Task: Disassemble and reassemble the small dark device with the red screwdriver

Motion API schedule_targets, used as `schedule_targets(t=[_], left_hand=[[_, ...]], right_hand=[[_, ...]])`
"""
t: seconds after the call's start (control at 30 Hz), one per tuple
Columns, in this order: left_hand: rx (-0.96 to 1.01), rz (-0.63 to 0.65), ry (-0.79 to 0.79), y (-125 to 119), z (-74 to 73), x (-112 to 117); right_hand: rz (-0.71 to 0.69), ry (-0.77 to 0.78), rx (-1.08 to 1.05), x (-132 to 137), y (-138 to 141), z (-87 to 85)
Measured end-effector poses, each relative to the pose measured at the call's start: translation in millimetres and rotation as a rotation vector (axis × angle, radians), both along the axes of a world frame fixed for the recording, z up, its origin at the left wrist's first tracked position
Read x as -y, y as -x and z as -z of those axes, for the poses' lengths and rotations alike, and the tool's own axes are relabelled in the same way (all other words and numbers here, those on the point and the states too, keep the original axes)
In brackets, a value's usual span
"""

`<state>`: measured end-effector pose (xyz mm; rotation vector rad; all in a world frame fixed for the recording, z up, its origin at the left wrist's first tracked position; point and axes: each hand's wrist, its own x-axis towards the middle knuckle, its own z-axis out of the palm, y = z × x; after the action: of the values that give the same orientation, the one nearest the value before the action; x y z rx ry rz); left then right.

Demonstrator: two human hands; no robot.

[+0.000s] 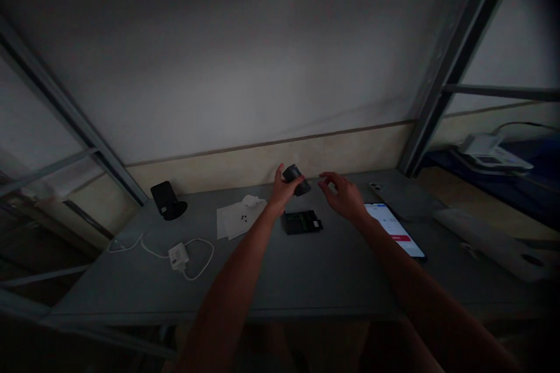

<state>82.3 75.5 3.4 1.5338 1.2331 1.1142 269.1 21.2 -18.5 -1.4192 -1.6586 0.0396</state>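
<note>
My left hand (pixel 283 191) is closed around a dark, boxy device (pixel 293 173) with a row of pale marks on its face, and holds it up above the table near the wall. To its right, my right hand (pixel 345 197) is raised with thumb and index finger brought together in a pinch; anything between them is too small to make out. Below the hands, a black flat casing (pixel 303 222) with a greenish inner part lies on the table. White paper sheets (pixel 234 222) lie left of it, with several tiny dark pieces (pixel 244 218) on top.
At the grey table's (pixel 315 280) left are a black stand (pixel 165 198) and a white adapter (pixel 178 256) with a looped cable. A lit tablet or phone (pixel 394 227) lies under my right forearm, beside a long pale box (pixel 487 239). Metal posts (pixel 455 58) flank the table.
</note>
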Motion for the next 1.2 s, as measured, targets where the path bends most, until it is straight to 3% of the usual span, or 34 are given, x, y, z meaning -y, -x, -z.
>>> schedule_targets(t=[0.07,0.17,0.27,0.37,0.53,0.63,0.73,0.93,1.07,1.2], left_hand=[[0.215,0.003,0.089,-1,-6.3,8],[0.292,-0.091,0.164,-1,-10.5,20],[0.263,-0.132,0.23,0,-10.4,28],[0.213,-0.046,0.243,2,-12.7,32],[0.018,-0.004,0.164,12,-28.2,36],[0.006,0.0,0.096,15,-36.2,40],[0.018,0.089,0.031,15,-37.0,47],[0.03,0.27,-0.049,28,-21.8,67],[-0.386,0.231,-0.297,59,3.5,83],[-0.628,0.301,-0.325,80,31.7,89]], right_hand=[[-0.116,-0.014,-0.006,6,6,-4.8],[-0.184,-0.033,0.083,16,19,-9.3],[-0.225,-0.018,0.226,20,30,-8.0],[-0.176,-0.035,0.277,17,31,-3.7],[-0.197,-0.051,0.138,11,19,-2.1],[-0.271,-0.055,0.037,10,12,-4.2],[-0.37,-0.016,-0.008,12,11,-5.6],[-0.382,0.067,-0.011,11,1,-6.7],[-0.409,0.232,0.07,4,-17,-2.8],[-0.461,0.376,0.132,-1,-24,3.8]])
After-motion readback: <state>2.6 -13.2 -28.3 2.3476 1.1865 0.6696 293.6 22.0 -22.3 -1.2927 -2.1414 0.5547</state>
